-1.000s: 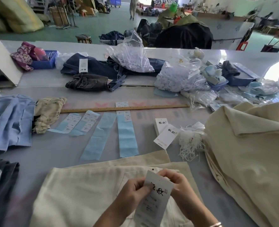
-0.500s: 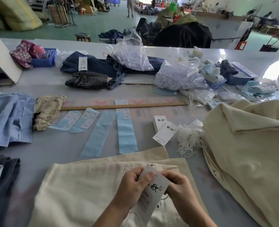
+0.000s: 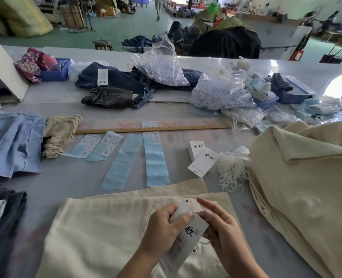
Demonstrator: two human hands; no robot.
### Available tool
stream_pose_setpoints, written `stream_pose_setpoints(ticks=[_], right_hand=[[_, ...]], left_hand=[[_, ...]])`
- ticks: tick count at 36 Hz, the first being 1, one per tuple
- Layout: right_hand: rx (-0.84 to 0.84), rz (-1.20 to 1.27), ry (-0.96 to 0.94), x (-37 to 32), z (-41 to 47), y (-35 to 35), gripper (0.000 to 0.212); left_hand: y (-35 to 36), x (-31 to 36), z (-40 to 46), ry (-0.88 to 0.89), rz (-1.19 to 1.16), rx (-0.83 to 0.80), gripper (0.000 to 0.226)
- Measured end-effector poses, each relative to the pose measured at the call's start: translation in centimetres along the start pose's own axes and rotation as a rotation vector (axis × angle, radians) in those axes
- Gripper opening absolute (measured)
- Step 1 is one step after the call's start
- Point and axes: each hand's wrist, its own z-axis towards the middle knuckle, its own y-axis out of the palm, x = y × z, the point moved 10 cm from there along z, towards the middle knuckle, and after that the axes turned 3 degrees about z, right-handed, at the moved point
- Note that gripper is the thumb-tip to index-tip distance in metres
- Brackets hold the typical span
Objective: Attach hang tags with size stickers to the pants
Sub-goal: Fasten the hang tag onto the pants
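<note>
The hang tag (image 3: 188, 235) is now tilted further, its top edge swung toward the left hand (image 3: 164, 227), where a second ago it was held more upright between both hands. The upper end of the tag is now covered by the left thumb and fingers. The right hand (image 3: 220, 225) is opened out from its earlier pinch: its index finger is stretched forward over the cream pants (image 3: 97, 227), and a white string is seen beneath it.

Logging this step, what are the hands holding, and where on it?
The left hand pinches the hang tag at its upper end, beside the hole. The right hand holds nothing visible.
</note>
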Motion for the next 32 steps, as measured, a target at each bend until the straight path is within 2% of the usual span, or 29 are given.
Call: stream_pose_setpoints(ticks=[7, 11, 16, 19, 22, 25, 28, 30, 32], right_hand=[[0.081, -0.012, 0.016, 1.0, -0.2, -0.9, 0.025], [0.105, -0.159, -0.019, 1.6, -0.2, -0.7, 0.021], [0.130, -0.275, -0.104, 1.3, 0.1, -0.8, 0.023], [0.110, -0.340, -0.147, 1.1, 0.3, -1.0, 0.028], [0.103, -0.404, -0.164, 1.4, 0.4, -1.7, 0.026], [0.149, -0.377, -0.174, 1.6, 0.6, -3.1, 0.022], [0.200, -0.180, -0.077, 2.8, 0.7, -4.6, 0.019], [0.230, -0.103, -0.019, 3.5, 0.6, -5.3, 0.018], [0.257, -0.078, 0.016, 3.8, 0.4, -5.7, 0.018]], left_hand=[[0.1, -0.6, 0.2, 0.001, 0.047, 0.064, 0.036], [0.2, -1.0, 0.2, -0.015, 0.057, 0.108, 0.034], [1.3, -3.2, -0.2, -0.185, -0.117, 0.083, 0.016], [2.0, -4.5, -0.7, -0.267, -0.230, 0.080, 0.017], [2.5, -5.1, -0.9, -0.293, -0.224, 0.082, 0.017], [2.7, -5.5, -1.1, -0.308, -0.193, 0.129, 0.005], [2.5, -4.7, -1.0, -0.197, -0.072, 0.183, 0.030], [1.9, -2.2, -0.9, 0.039, 0.108, 0.246, 0.036], [2.1, 0.3, -1.2, 0.306, 0.321, 0.280, 0.030]])
